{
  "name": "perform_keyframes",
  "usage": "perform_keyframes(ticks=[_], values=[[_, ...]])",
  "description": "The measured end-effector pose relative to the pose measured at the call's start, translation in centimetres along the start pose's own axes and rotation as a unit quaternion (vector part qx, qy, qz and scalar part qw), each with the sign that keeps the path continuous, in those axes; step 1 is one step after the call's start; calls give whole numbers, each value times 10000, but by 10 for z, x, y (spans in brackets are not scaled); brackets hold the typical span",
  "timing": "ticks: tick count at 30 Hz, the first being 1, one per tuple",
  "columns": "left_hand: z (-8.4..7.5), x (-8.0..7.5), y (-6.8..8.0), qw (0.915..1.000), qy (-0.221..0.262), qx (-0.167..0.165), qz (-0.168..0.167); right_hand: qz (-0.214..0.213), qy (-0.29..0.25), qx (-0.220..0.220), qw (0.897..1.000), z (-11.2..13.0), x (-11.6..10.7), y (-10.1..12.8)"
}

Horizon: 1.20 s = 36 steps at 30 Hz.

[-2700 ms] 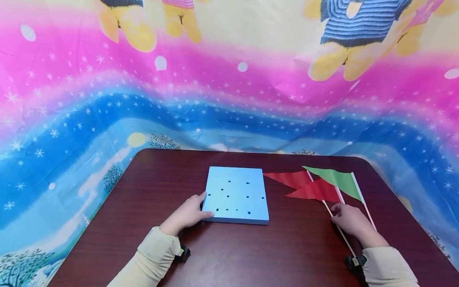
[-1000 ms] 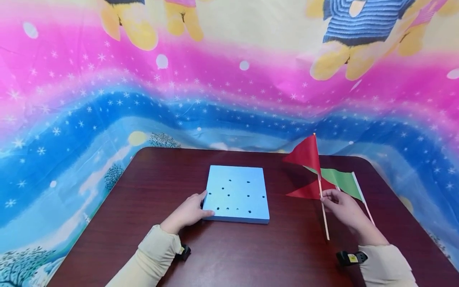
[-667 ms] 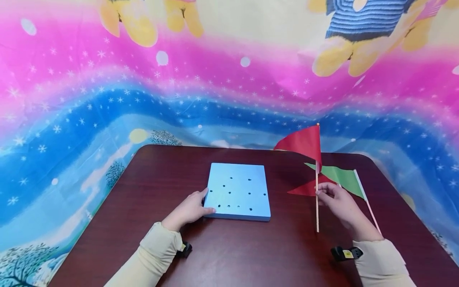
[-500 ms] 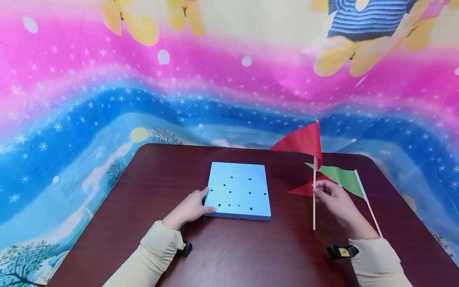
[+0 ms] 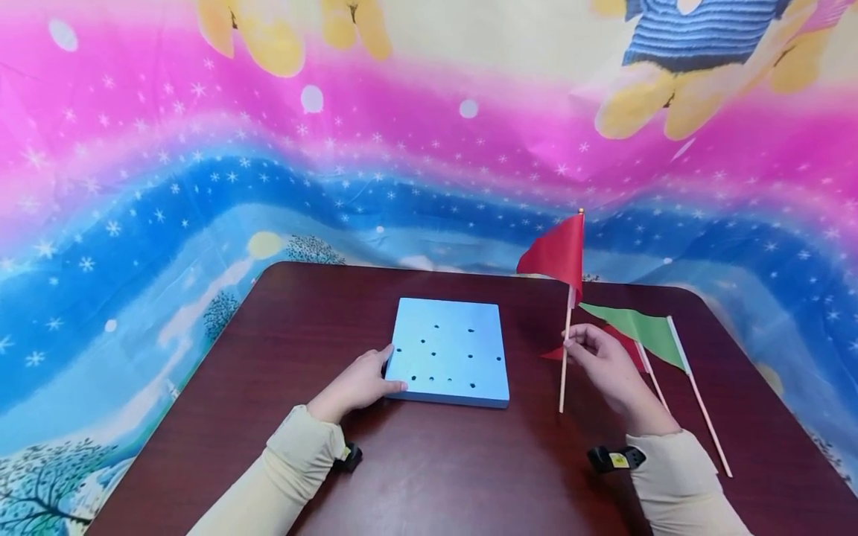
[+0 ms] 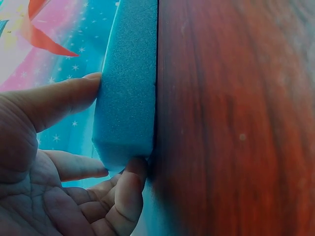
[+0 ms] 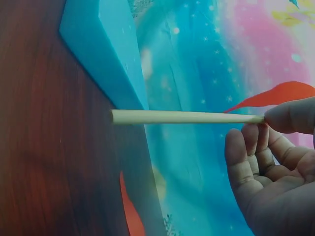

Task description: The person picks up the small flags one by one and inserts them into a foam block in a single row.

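A light blue foam block (image 5: 450, 351) with several small holes lies flat on the dark wooden table (image 5: 442, 461). My left hand (image 5: 362, 383) grips its near left corner, thumb on top (image 6: 64, 96) and fingers against the block's edge (image 6: 125, 118). My right hand (image 5: 599, 362) pinches the wooden stick (image 7: 187, 117) of a red pennant flag (image 5: 555, 253), held upright just right of the block with its lower end near the table. The stick's tip hangs a little off the table surface in the right wrist view.
A green flag (image 5: 640, 333) and another red flag (image 5: 620, 344) lie on the table to the right, partly behind my right hand, their sticks pointing toward the near right edge. A colourful cloth (image 5: 201, 171) hangs behind the table.
My right hand picked one red flag up from the table, stood it upright and carried it left toward the foam block. The left hand stayed on the block's corner.
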State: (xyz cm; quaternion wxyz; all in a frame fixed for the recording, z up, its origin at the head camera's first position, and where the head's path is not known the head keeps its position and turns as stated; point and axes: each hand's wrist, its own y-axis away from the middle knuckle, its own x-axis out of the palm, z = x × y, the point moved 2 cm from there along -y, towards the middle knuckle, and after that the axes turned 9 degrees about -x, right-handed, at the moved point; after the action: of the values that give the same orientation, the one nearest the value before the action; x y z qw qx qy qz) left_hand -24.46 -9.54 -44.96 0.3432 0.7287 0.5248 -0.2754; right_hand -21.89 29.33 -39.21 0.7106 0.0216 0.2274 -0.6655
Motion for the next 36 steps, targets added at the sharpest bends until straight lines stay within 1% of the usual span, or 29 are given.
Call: perform_keyframes(ticks=[8,13,23,31,36], values=[[-3,-2,1,10000,-10,14,32,-48,50,-184,9998,4,11,-4],[0,-4,-2,10000,-95,15,17,-106,170,-262,9995,7,18,-10],[2,-3,-1,9999,-29,-46,86,-127,222,-302,9992,14,46,-25],[1,-2,-1,9998,123,-75,116,-72,311,-399,9987,15,63,-30],[2,-2,-1,9999,77,-66,93,1,335,-379,9987,13,72,-33]])
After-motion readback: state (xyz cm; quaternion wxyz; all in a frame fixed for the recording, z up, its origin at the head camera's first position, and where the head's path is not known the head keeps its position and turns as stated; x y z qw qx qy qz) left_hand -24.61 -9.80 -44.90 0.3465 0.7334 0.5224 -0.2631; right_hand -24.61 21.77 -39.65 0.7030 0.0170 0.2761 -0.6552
